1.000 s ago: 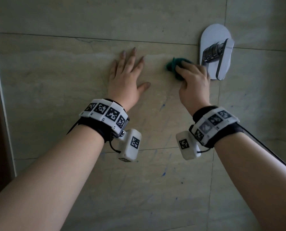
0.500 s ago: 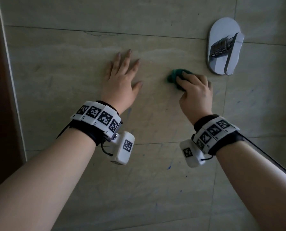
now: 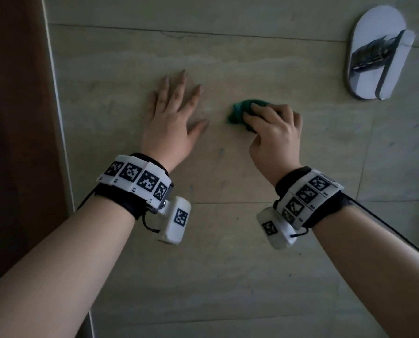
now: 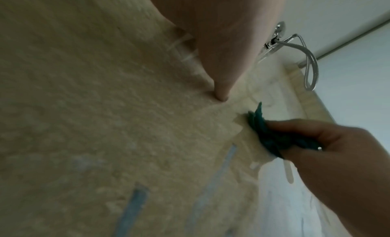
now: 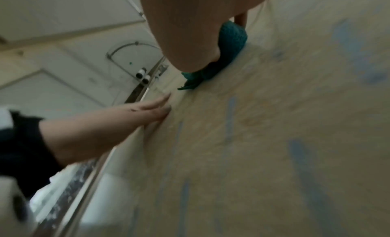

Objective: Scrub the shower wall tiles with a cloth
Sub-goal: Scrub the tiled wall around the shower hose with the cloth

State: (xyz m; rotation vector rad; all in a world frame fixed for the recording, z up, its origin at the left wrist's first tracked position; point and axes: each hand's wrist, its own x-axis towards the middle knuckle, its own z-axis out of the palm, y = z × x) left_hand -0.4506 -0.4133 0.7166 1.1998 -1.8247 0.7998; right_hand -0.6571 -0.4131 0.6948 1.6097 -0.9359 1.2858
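The scrubbing step is under way: the right hand (image 3: 273, 132) is gripping a bunched teal cloth (image 3: 239, 111) with curled fingers and pressing it against the beige wall tile (image 3: 120, 69), just beside the left hand (image 3: 171, 123). That left hand is lying flat on the same tile with its fingers straight and spread, holding nothing and apparently bracing the body. The cloth is sitting below and to the left of the chrome mixer valve (image 3: 379, 57), well apart from it.

Faint blue streaks (image 5: 231, 117) are marking the tile below the hands, so the next move probably calls for carrying the cloth down over them with firm pressure.

The head view is showing both hands and the grout lines. Only the left wrist view is revealing the shower hose (image 4: 310, 70) looped higher up the wall, and only the right wrist view is showing the curved shower enclosure rail (image 5: 126, 49) beyond the left hand.
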